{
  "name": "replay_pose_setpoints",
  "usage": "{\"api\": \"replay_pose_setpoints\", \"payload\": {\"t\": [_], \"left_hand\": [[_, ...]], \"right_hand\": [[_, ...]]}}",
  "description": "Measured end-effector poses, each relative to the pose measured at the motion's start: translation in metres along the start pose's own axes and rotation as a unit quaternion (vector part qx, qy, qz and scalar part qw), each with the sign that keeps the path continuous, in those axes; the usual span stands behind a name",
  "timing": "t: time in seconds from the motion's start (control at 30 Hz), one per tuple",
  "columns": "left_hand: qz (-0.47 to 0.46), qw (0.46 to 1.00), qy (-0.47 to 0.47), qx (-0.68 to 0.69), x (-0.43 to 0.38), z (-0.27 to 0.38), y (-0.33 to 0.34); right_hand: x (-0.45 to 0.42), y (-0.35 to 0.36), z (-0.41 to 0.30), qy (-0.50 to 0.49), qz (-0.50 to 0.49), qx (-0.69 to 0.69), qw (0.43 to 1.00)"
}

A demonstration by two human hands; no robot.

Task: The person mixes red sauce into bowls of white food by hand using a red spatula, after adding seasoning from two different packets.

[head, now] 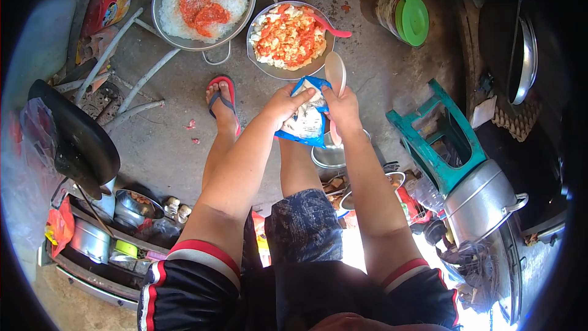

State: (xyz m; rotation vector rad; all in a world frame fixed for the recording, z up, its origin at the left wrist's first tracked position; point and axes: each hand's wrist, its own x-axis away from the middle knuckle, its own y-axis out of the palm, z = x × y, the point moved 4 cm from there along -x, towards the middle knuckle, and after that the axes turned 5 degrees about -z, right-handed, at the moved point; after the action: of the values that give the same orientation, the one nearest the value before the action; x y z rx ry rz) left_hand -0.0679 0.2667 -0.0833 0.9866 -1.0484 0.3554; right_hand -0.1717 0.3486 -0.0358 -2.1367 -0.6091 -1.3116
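My left hand [289, 103] grips the left side of a blue and white plastic packet [303, 122], its thumb across the front. On the packet's upper right edge, my right hand [342, 106] pinches the plastic and also holds a pale ladle-like spoon [335, 73], bowl end up. The packet bears writing; what it contains is hard to tell. Just beyond my hands, a metal pan [294, 73] holds a chunky white food covered in red-orange sauce [289, 39]. A red utensil [337, 32] rests in it, handle over the right rim.
A larger metal pan [157, 23] of white noodles with red sauce stands at upper left. Green plates [415, 20] lie at upper right. A teal plastic stool [473, 147] and a large aluminium pot [480, 202] are to my right. A metal bowl [328, 158] sits beneath my right forearm.
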Motion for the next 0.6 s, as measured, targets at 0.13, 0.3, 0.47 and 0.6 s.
{"api": "replay_pose_setpoints", "payload": {"t": [0.13,0.3,0.47,0.6], "left_hand": [[-0.035,0.989,0.019,-0.141,-0.002,0.007,0.002],[-0.052,0.886,0.204,-0.413,-0.007,0.018,0.001],[-0.077,0.781,0.286,-0.549,0.010,0.043,0.018],[-0.033,0.757,0.322,-0.568,0.018,0.058,0.023]], "right_hand": [[-0.007,-0.006,0.018,0.001,-0.037,0.022,0.999],[0.011,-0.028,0.039,-0.070,-0.079,0.047,0.993],[0.039,-0.035,0.030,-0.281,-0.028,0.184,0.942],[0.054,-0.049,0.021,-0.376,0.018,0.245,0.893]]}}
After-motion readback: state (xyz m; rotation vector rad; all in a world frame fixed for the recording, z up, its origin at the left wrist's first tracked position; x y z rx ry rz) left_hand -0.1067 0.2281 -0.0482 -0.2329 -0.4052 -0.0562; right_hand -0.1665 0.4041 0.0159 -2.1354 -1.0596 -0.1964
